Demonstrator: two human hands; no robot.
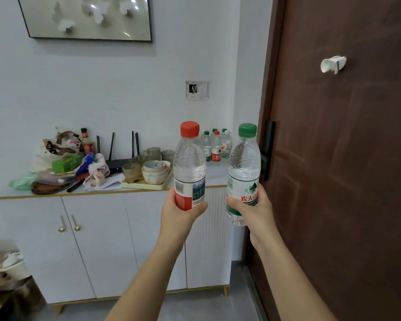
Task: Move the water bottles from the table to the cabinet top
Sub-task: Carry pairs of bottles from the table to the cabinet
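Left hand outstretched, around red-capped bottle

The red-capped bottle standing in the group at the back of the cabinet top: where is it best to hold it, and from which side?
Grip its shoulder just under the cap, coming from the front. The red-capped bottle stands upright at the front of the group, with green-capped bottles close on both sides and behind, so likely only the front is free.

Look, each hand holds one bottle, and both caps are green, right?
Not both. The head view shows the left hand holding a red-capped bottle; only the right hand holds a green-capped bottle. Each hand does hold one.
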